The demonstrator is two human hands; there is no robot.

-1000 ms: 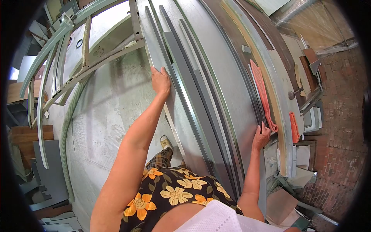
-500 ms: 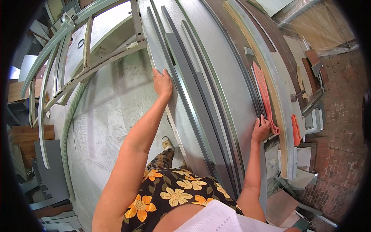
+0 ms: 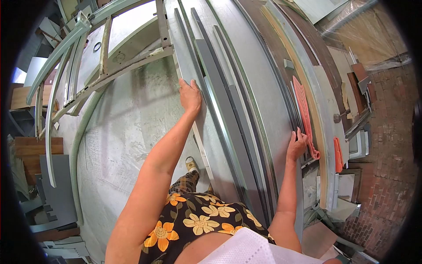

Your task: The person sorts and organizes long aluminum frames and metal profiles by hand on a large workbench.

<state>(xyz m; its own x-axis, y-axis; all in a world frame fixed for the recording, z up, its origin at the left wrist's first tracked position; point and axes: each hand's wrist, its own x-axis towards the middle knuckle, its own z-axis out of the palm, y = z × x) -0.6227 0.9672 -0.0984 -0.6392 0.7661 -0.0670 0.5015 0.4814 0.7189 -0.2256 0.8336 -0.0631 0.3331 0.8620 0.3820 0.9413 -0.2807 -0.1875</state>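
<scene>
Long grey profile strips [image 3: 228, 112] lie lengthwise on a metal bench [image 3: 259, 83] before me. My left hand [image 3: 190, 97] rests on the bench's near edge, beside the closest strip. Its thumb and fingers are apart, and nothing shows between them. Across the bench, my right hand [image 3: 298, 146] has its fingers bent around the end of thin dark strips [image 3: 286, 99] along the far side. How firmly they close is hard to see. A pink-red plastic piece [image 3: 302, 112] with a looped end lies just beyond that hand.
A metal frame [image 3: 105, 48] with a curved rail stands at the upper left. A ribbed hose [image 3: 79, 145] runs over the pale floor. Another orange-red piece [image 3: 338, 154] lies at the right, with boards, offcuts and a brick floor [image 3: 382, 198] past it.
The bench and both hands appear slightly shifted in view, mostly right and down, as the head moves. Each hand stays at about the same place on the bench and strips.
</scene>
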